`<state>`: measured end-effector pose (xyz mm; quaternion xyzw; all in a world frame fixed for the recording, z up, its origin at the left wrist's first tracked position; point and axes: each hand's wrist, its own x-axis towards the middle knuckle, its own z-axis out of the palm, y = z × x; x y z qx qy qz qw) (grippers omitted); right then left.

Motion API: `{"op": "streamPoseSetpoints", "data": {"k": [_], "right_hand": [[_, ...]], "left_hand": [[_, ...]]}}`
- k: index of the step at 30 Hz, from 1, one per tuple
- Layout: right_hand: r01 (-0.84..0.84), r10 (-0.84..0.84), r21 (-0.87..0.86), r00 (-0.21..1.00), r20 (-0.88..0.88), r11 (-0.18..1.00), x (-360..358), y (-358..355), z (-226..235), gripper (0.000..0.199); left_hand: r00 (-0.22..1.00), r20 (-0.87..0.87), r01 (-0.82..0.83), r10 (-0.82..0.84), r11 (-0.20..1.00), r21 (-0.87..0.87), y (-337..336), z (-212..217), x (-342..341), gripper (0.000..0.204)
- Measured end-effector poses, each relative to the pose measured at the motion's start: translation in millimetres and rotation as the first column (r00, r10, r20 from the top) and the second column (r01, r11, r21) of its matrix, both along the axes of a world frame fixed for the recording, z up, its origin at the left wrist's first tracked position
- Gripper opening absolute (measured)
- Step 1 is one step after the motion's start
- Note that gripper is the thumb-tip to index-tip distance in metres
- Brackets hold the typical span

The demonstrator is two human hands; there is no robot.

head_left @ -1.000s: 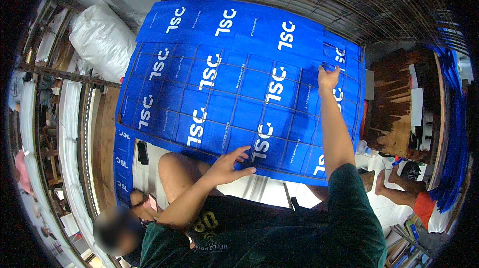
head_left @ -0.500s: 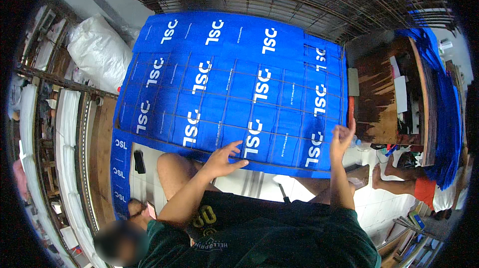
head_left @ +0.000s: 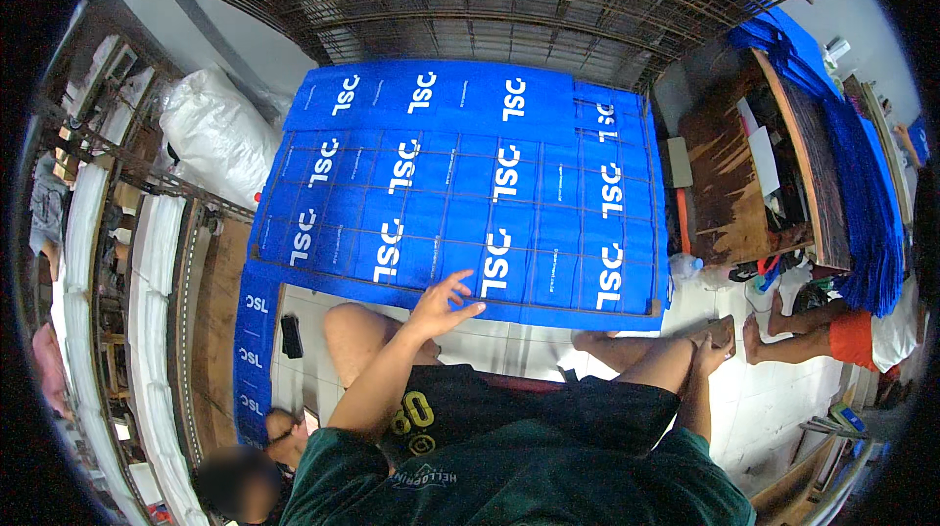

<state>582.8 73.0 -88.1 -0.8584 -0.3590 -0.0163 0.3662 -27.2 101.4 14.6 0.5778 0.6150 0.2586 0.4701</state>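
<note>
Blue fabric sheets [head_left: 455, 222] printed with rows of white lettering lie in front of me, with a thin wire grid [head_left: 509, 303] resting over them. My left hand [head_left: 446, 310] is above the near edge of the grid, its fingers apart and nothing held. I cannot make out whether its fingertips touch the wire. Down at the right, my right hand [head_left: 707, 358] is against my bare foot [head_left: 723, 338], beyond the sheets' near right corner. Its fingers are partly hidden there.
Stacked wire grids [head_left: 490, 2] rise behind the sheets. A white plastic bundle [head_left: 217, 134] stands at left, and a black phone-like object [head_left: 291, 337] lies on the tiles. At right are a wooden cabinet [head_left: 729, 222], hanging blue fabric [head_left: 867, 222] and another person's legs [head_left: 798, 330]. Someone sits lower left.
My right hand has dropped from above the sheets' right edge to my foot. The left hand stays near the front edge, fingers still spread. The whole view has shifted slightly.
</note>
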Motion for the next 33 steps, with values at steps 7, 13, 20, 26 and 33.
{"op": "streamPoseSetpoints", "data": {"k": [7,13,20,26,33], "right_hand": [[0.023,-0.045,-0.345,0.997,-0.057,0.938,-60.7,26.5,60.2,0.065],[-0.048,0.051,-0.26,0.999,0.005,0.964,-58.8,28.6,52.4,0.059],[0.01,0.004,-0.298,0.999,0.048,0.955,-45.0,26.1,37.1,0.056],[-0.006,0.022,-0.329,0.999,0.045,0.944,-45.0,31.7,37.9,0.053],[-0.013,0.021,-0.316,1.0,0.021,0.949,-53.8,33.0,48.6,0.051]], "left_hand": [[0.998,-0.041,-0.055,0.058,0.997,0.056,0.5,-5.8,0.6,0.062],[0.968,-0.239,0.131,-0.07,0.96,0.246,-8.8,13.2,22.5,0.06],[0.866,-0.032,0.496,-0.499,0.849,0.181,-70.0,91.9,69.4,0.069],[0.825,-0.349,0.505,-0.445,0.857,0.1,-72.5,-12.9,79.4,0.058],[0.899,-0.218,0.374,-0.381,0.925,-0.075,-61.9,-36.3,74.7,0.06]]}}
